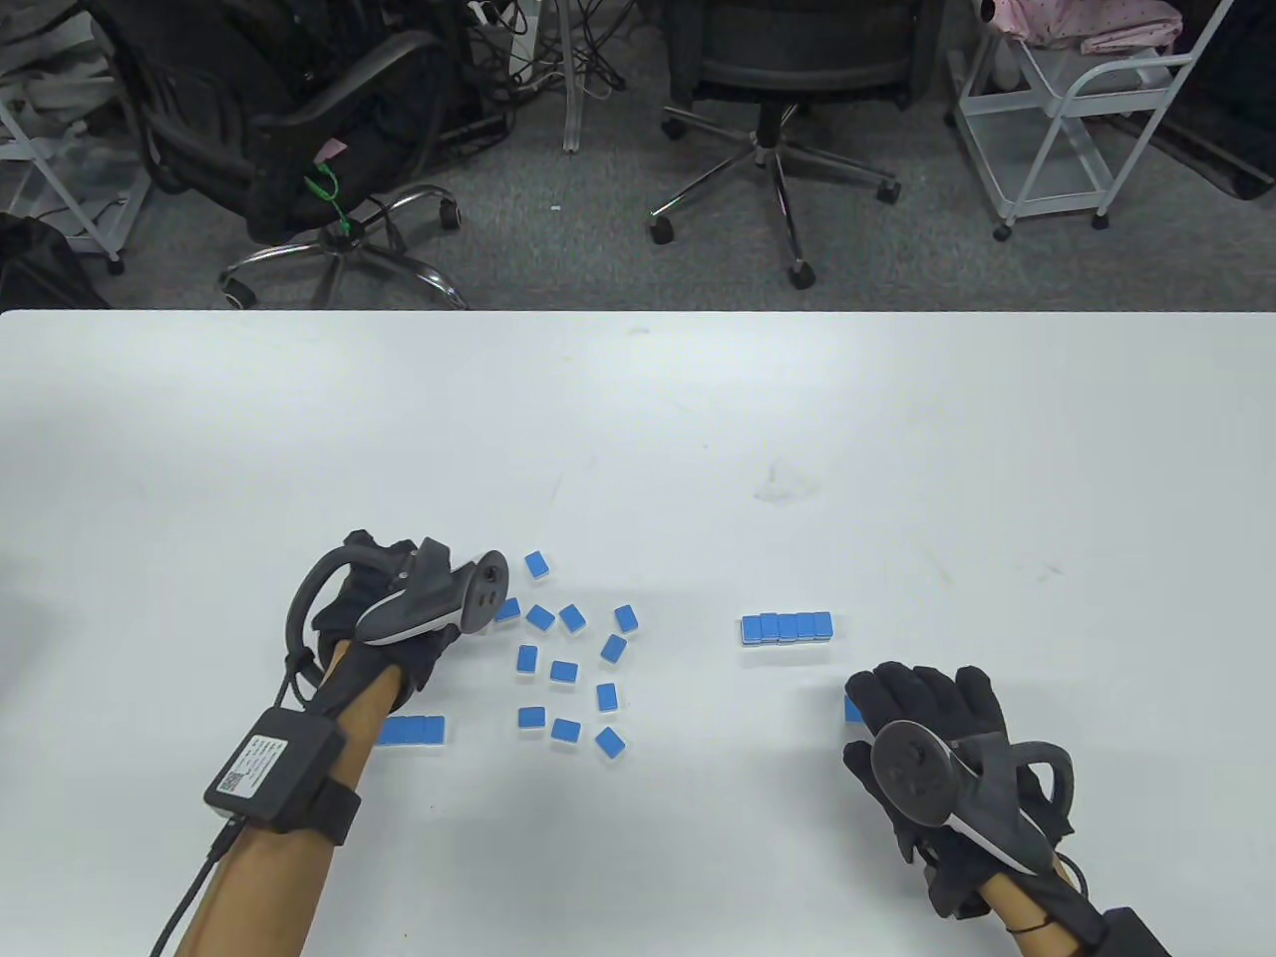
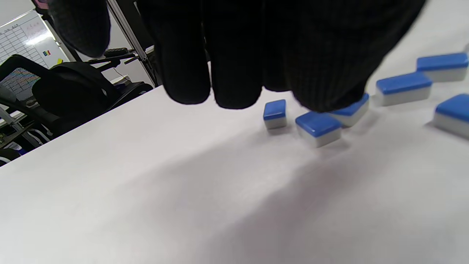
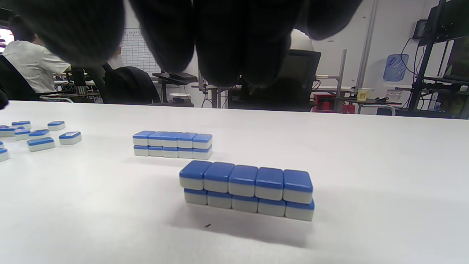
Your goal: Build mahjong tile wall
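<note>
Office behind: chairs (image 1: pixel 768 70), white cart (image 1: pixel 1077 110), grey carpet. White table (image 1: pixel 638 419) filling lower frame.

Loose tiles (image 1: pixel 573 668), blue backs up, lying scattered toward table's near edge, left of centre, approx a dozen. Short flat row (image 1: pixel 411 731) sitting just beside L forearm, partly hidden by it.

Two built wall sections, each 5 tiles wide x 2 high per R wrist view: far wall (image 1: pixel 787 626) standing right of centre; near wall (image 3: pixel 247 190) sitting closer to near edge, mostly hidden under R hand in table view, only one blue corner showing there.

L hand (image 1: pixel 399 618) hovering at left side of scatter, fingers (image 2: pixel 190 66) hanging curled close together above table, tips reaching over nearest loose tile (image 2: pixel 351 110). Contact w/ that tile: can't tell. Nothing seen gripped.

R hand (image 1: pixel 927 738) positioned over near wall, fingers (image 3: pixel 234 40) extended fwd, hanging above it w/ gap in wrist view. Not holding anything visible; palm side not showing.
</note>
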